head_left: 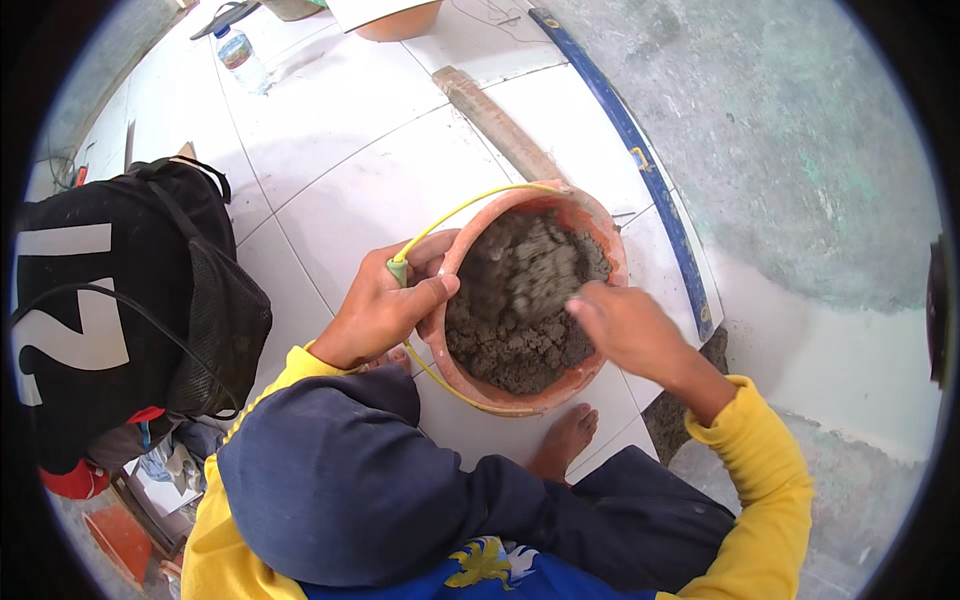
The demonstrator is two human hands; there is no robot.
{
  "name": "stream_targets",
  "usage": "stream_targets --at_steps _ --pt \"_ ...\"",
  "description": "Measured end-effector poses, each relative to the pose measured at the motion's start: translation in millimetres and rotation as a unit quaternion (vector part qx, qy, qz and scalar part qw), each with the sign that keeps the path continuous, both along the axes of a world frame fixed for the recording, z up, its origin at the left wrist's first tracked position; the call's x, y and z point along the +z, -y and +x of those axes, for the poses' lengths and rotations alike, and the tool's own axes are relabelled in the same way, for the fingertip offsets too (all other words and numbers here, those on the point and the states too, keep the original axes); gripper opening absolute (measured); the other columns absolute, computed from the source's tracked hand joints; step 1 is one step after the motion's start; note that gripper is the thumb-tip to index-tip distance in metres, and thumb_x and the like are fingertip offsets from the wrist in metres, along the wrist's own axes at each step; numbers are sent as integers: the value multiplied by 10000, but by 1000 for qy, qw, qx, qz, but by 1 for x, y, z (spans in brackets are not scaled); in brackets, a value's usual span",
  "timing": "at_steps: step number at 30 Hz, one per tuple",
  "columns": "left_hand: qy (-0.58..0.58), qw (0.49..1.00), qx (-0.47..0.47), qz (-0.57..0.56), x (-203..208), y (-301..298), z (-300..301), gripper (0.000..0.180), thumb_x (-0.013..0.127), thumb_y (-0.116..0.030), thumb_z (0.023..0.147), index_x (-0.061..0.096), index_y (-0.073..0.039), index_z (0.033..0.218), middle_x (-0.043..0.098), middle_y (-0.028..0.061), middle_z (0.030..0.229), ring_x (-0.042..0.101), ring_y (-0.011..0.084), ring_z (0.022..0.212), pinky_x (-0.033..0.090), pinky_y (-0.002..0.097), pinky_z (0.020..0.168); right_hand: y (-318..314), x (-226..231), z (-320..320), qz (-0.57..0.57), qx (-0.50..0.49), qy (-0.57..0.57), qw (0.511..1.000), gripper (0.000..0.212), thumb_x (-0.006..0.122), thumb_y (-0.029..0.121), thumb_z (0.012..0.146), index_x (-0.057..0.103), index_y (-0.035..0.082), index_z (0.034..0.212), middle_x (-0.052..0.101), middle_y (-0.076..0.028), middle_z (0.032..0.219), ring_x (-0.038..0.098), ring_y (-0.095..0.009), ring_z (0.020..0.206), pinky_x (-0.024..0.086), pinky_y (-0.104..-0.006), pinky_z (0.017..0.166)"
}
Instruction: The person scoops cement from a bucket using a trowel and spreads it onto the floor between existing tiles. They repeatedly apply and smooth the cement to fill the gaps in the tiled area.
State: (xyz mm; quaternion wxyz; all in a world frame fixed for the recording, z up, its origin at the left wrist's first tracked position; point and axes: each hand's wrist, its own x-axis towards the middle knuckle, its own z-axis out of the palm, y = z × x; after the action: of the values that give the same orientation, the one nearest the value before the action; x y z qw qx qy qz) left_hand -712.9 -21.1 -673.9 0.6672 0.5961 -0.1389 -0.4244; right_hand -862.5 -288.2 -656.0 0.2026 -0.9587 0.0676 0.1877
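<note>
An orange bucket (615,235) with grey, crumbly wet mortar (530,355) in it stands in front of me, between my bare feet. My left hand (385,305) grips its left rim, thumb over the edge. The yellow wire handle (470,203) hangs out to that side, its pale green grip (399,270) against my fingers. Over the right part of the mortar is my right hand (635,330), slightly blurred, with its fingers curled closed. A smeared grey shape lies beyond these fingers; whether it is a tool or moving mortar I cannot make out.
Beyond the bucket a mortar-stained wooden strip (500,125) lies on white floor tiles (340,120). A long blue spirit level (640,155) runs along the wall at right. A black backpack (150,290) sits at left, a plastic bottle (240,60) farther off, an orange container (400,22) at the top.
</note>
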Motion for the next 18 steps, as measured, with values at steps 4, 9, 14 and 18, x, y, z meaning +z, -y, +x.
stream_targets --at_steps 4,9,14,18 --pt "0 1000 -13 -11 -5 -3 -5 443 634 -119 961 607 52 1368 629 -1 877 573 78 700 469 248 587 -19 -5 -8 56 -5 -5 998 349 538 317 1056 621 1 935 666 -274 758 662 -505 754 510 -597 725" --pt "15 999 27 19 -9 -3 7 409 600 -131 960 650 49 1323 684 26 936 606 89 739 484 238 608 -5 9 -9 91 -47 -22 994 351 542 325 1058 613 -3 956 645 -282 768 636 -500 786 478 -566 717" --pt "-4 996 90 1 -33 -9 18 419 574 -192 962 684 55 1283 707 36 924 604 84 712 468 231 574 5 30 -16 94 -79 -38 992 338 534 327 1063 609 9 975 632 -273 794 618 -495 815 464 -544 710" --pt "-16 995 95 10 -36 -8 21 418 556 -199 969 690 48 1278 703 27 876 574 69 634 430 224 527 7 32 -21 101 -84 -18 991 321 547 311 1059 606 7 976 635 -269 816 621 -490 819 468 -542 710"
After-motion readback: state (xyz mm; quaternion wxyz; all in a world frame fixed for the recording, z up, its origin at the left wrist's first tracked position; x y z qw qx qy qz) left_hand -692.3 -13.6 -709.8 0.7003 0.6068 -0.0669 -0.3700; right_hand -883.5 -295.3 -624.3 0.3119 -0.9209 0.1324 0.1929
